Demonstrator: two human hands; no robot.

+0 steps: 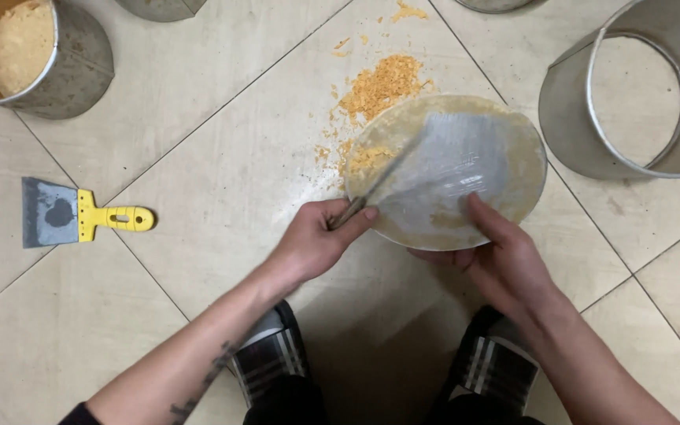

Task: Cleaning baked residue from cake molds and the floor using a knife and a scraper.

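Left hand (pixel 312 240) grips a blurred scraper (pixel 379 182); right hand (pixel 491 256) clasps the disc's (pixel 466 157) near rim.

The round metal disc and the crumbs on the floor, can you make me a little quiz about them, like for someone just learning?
1. True or false: the yellow-handled scraper is in a hand.
2. Which hand holds up the round metal disc? A) left hand B) right hand C) neither
3. Fill in: the orange crumbs lie on the tiled ____.

Key
1. False. It lies on the floor, apart from both hands.
2. B. The right hand grips the disc's lower edge, while the left hand works a thin tool across it.
3. Floor, just beyond the disc.
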